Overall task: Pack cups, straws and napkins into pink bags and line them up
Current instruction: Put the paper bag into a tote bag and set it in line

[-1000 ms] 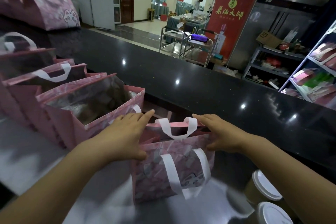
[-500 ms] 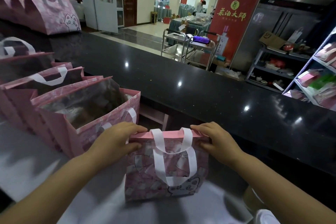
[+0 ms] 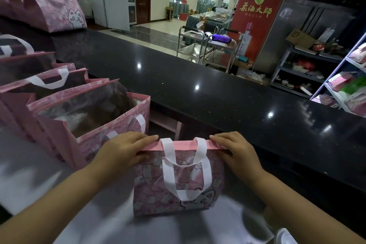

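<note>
A small pink bag (image 3: 154,188) with white handles and a cat print stands upright on the light worktop (image 3: 59,210) in front of me, its top pressed flat together. My left hand (image 3: 122,152) pinches the left end of the bag's top edge. My right hand (image 3: 235,154) pinches the right end, thumb on the near face. To the left stands a row of open pink bags (image 3: 111,130), side by side. What lies inside the near bag is hidden.
A raised black counter (image 3: 217,101) runs behind the worktop. More closed pink bags (image 3: 49,6) sit on it at far left. A white cup lid (image 3: 287,235) shows at the bottom right edge. Trolleys, a red banner and shelves stand beyond.
The bag's mouth was open a second ago; both hands have pressed its top edges together and now pinch the flat top at each end. The bag stands squarer to me.
</note>
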Tool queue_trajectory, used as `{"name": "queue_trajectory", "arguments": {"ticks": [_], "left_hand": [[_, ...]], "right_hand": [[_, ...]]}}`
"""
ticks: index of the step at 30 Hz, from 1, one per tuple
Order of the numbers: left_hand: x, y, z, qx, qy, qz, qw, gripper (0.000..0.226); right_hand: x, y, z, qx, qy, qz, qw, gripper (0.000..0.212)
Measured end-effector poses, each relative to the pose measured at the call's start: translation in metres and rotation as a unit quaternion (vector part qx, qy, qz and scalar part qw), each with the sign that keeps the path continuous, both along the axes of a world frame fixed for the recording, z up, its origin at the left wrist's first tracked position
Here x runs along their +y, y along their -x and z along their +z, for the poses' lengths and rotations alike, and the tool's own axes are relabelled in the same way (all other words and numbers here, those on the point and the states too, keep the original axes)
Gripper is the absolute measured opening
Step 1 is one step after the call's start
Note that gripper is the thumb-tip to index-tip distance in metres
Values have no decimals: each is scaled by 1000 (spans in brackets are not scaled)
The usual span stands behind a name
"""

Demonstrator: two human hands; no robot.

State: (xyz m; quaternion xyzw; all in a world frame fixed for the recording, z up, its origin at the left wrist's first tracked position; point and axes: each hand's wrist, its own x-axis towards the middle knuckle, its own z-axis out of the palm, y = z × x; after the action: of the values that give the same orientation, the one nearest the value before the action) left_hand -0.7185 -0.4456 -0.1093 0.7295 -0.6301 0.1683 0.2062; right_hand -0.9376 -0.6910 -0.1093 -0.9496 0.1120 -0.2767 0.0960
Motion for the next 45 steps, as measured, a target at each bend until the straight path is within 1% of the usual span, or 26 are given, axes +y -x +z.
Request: {"name": "queue_trajectory", "arguments": {"ticks": [2, 3, 5, 8, 11, 13, 14, 16, 17, 18, 20, 22, 24, 26, 29, 31, 33, 35, 37, 38, 40, 42, 43, 45], "left_hand": [[1, -4, -2, -82, 16, -32, 996, 36], [2, -6, -3, -111, 18, -47, 993, 36], [2, -10, -7, -145, 21, -73, 986, 36], [2, -12, -10, -151, 38, -85, 984, 32], [2, -8, -7, -128, 50, -79, 987, 32], [0, -3, -3, -83, 65, -75, 992, 41], [-2, -1, 0, -47, 72, -66, 994, 47], [-8, 6, 10, 27, 79, -34, 996, 56], [-11, 10, 15, 49, 85, -20, 995, 59], [-16, 14, 21, 55, 87, -14, 995, 61], [-31, 22, 30, 19, 50, -16, 998, 62], [-47, 27, 31, -19, -33, 3, 999, 55], [-62, 29, 24, -47, -131, 29, 990, 48], [-69, 30, 22, -91, -181, 30, 979, 41], [-73, 28, 19, -103, -196, 18, 975, 35], [-73, 28, 20, -116, -199, -2, 973, 33], [-72, 29, 18, -135, -200, -22, 970, 32], [-71, 27, 14, -143, -197, -27, 970, 31], [-71, 25, 11, -148, -186, -24, 971, 31], [-71, 25, 10, -150, -180, -22, 972, 31], [-71, 25, 9, -151, -167, -23, 974, 32], [-72, 26, 8, -151, -171, -20, 973, 33], [-71, 27, 10, -148, -171, -16, 974, 33], [-69, 28, 12, -147, -171, -10, 974, 34]], "right_hand": [[-1, 2, -1, -7, 106, 21, 994, 30], [-1, 3, -2, -5, 137, 25, 990, 30], [-3, 6, -4, 4, 164, 28, 986, 33], [-5, 9, -5, 24, 179, 48, 982, 31], [-2, 10, 0, 19, 142, 56, 988, 27], [2, 7, 6, 6, 82, 30, 996, 20], [3, 4, 9, 12, 34, 10, 999, 20], [3, -4, 13, 48, -66, -31, 996, 32], [2, -8, 15, 74, -89, -37, 993, 35], [2, -11, 17, 100, -86, -32, 991, 33], [2, -17, 20, 134, -62, -15, 989, 24], [3, -20, 23, 148, -69, -10, 987, 19], [3, -21, 24, 156, -84, -12, 984, 15], [3, -22, 24, 164, -92, -14, 982, 11], [2, -23, 25, 181, -113, -24, 977, 6], [1, -23, 26, 198, -142, -23, 970, 5], [0, -23, 29, 230, -157, -21, 960, 4], [0, -26, 35, 248, -145, -13, 958, 12], [6, -32, 40, 205, -125, 6, 971, 22], [11, -36, 41, 185, -107, 18, 977, 25], [25, -44, 37, 195, -46, 47, 979, 29], [35, -47, 28, 220, 11, 66, 973, 28], [36, -48, 25, 218, 16, 66, 974, 24], [35, -48, 24, 210, -21, 50, 976, 17]]}}
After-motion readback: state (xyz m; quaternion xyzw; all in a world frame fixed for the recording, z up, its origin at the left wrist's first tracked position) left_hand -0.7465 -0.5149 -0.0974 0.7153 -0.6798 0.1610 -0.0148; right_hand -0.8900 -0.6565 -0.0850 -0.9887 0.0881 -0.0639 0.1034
